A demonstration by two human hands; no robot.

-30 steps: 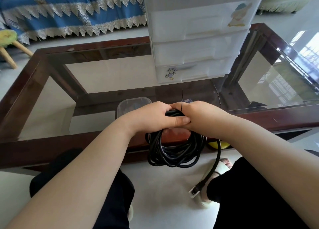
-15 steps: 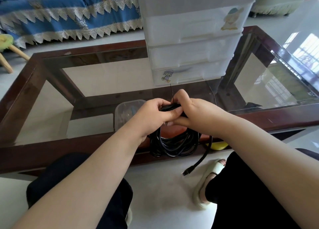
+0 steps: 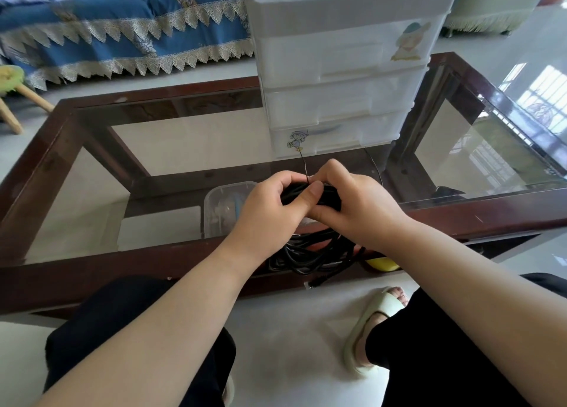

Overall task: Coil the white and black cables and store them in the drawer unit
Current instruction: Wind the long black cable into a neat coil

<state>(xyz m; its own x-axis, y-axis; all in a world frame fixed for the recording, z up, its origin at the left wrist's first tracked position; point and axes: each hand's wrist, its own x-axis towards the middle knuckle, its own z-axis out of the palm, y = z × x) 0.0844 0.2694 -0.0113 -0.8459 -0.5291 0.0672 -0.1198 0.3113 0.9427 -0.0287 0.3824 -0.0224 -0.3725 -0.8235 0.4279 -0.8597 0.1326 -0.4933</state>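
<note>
A coiled black cable (image 3: 310, 254) hangs in loops over the near edge of the glass table. My left hand (image 3: 270, 210) and my right hand (image 3: 356, 205) both grip the top of the coil, fingers curled round the bundle. A thin dark tie wire (image 3: 303, 167) sticks up from between my thumbs. The cable's plug end (image 3: 319, 280) dangles just below the table's front rail. The white plastic drawer unit (image 3: 340, 78) stands on the table right behind my hands, its drawers closed. No white cable is in sight.
The glass-topped table with a dark wooden frame (image 3: 92, 271) spans the view. A clear plastic box (image 3: 221, 210) lies under the glass left of my hands. A yellow object (image 3: 382, 264) peeks out under the front rail. A blue-covered sofa (image 3: 122, 29) stands behind.
Both hands have lifted the coil up and forward over the table edge, toward the drawer unit. The dangling plug end has risen with it, and the loops hang shorter.
</note>
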